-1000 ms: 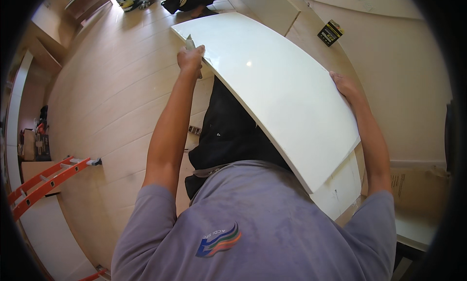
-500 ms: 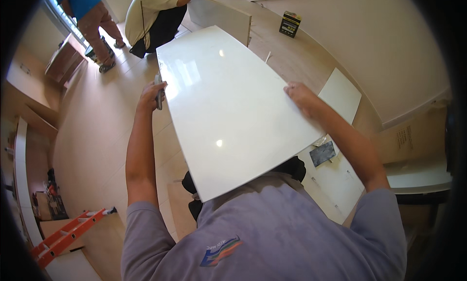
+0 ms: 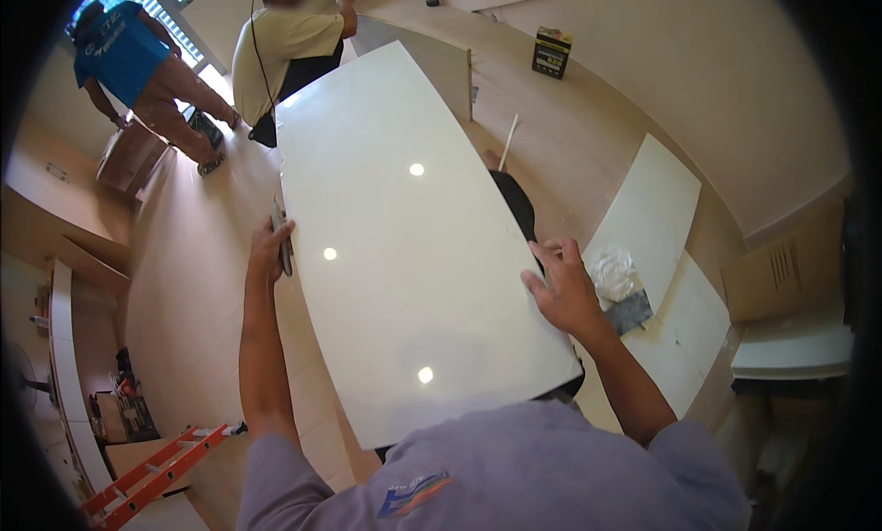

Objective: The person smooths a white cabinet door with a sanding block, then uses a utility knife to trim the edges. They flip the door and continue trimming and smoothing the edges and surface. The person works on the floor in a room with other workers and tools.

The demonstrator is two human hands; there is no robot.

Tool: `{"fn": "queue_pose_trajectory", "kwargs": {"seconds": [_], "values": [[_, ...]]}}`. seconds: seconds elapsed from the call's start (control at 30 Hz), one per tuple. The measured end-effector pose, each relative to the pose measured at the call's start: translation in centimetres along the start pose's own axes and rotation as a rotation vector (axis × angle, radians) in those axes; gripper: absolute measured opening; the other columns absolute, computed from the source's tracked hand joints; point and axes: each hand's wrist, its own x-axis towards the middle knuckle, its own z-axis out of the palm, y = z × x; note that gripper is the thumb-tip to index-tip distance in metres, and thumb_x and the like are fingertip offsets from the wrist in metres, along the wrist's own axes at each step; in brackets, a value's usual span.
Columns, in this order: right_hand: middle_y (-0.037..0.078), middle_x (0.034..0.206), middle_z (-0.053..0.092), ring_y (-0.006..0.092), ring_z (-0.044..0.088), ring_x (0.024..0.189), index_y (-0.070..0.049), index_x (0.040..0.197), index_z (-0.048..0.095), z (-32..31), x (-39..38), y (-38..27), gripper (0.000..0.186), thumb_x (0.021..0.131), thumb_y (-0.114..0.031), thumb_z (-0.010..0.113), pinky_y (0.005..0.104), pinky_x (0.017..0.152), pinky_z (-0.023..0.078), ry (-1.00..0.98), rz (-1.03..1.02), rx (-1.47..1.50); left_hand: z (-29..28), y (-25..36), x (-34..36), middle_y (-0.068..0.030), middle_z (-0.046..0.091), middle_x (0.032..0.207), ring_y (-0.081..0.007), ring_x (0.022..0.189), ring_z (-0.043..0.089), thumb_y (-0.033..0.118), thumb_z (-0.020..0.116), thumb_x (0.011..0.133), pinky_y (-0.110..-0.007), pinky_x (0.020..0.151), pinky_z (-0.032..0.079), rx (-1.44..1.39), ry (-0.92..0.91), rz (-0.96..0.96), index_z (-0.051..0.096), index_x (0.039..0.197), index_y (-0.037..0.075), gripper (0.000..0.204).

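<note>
A large glossy white panel (image 3: pixel 395 283) lies across my lap, its near end against my grey shirt. My left hand (image 3: pixel 267 249) is at its left edge, closed around a slim grey utility knife (image 3: pixel 282 237) with the thin tip pointing away from me. The thumb of that hand touches the panel's edge. At the right edge, my right hand (image 3: pixel 565 288) has its thumb and fingers apart, the fingertips resting at the edge. Beneath the panel, part of my dark-clad leg and a foot show on the right.
White boards (image 3: pixel 643 209) lie on the right, bearing crumpled white material (image 3: pixel 616 272) and a dark flat plate (image 3: pixel 629 312). A black box (image 3: pixel 551 53) stands near the wall. Two people (image 3: pixel 294 49) work beyond the panel, one crouching by another board (image 3: pixel 423 62). An orange ladder (image 3: pixel 165 471) lies lower left.
The panel has come closer and lies lower against me. Both hands have moved nearer, and my right fingers have spread from their grip. The crouching person has raised a hand.
</note>
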Motion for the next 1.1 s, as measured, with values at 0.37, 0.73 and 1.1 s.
{"fn": "queue_pose_trajectory", "kwargs": {"seconds": [0.37, 0.73, 1.1], "values": [[0.027, 0.158, 0.042, 0.0387, 0.041, 0.147, 0.002, 0.156, 0.038, 3.7, 34.8, -4.4, 0.069, 0.100, -0.029, 0.063, 0.0402, 0.122, 0.034, 0.057, -0.318, 0.200, 0.0, 8.8, 1.9, -0.0015, 0.060, 0.088, -0.0079, 0.065, 0.056, 0.021, 0.067, 0.101, -0.025, 0.053, 0.048, 0.137, 0.249, 0.118, 0.057, 0.129, 0.000, 0.036], [0.023, 0.165, 0.036, 0.0292, 0.033, 0.154, 0.005, 0.157, 0.035, 6.4, 40.3, -3.4, 0.062, 0.108, -0.028, 0.054, 0.0335, 0.124, 0.025, -0.068, -0.156, 0.836, 17.5, 22.8, 18.8, -0.0109, 0.070, 0.104, -0.0173, 0.081, 0.063, 0.014, 0.061, 0.100, -0.033, 0.076, 0.052, 0.744, -0.162, 0.451, 0.058, 0.127, 0.004, 0.030], [0.020, 0.146, 0.059, 0.0223, 0.058, 0.133, 0.007, 0.155, 0.039, 7.8, 41.7, -3.0, 0.063, 0.107, -0.031, 0.056, 0.0300, 0.111, 0.041, 0.022, -0.170, 0.831, 26.8, 24.1, 34.5, -0.0175, 0.070, 0.114, -0.0356, 0.110, 0.068, 0.018, 0.060, 0.101, -0.046, 0.090, 0.051, 1.088, 0.041, 0.928, 0.065, 0.120, 0.009, 0.022]]}}
